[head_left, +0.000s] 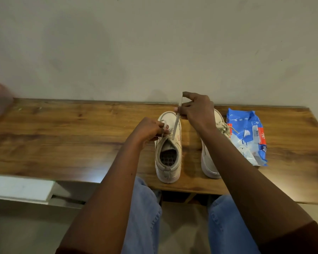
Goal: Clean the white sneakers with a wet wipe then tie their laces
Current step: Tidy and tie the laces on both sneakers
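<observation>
- Wooden table (62,134) carries both white sneakers side by side, toes toward the wall.
- On the left sneaker (168,149), a lace (177,121) runs taut from the top eyelets up to the right hand (195,109) — pinched between its thumb and fingers.
- The left hand (149,130) pinches lace at the tongue, fingers curled.
- The right sneaker (209,162) sits partly behind the forearm.
- A blue wipes pack (248,138) lies just beside it.
</observation>
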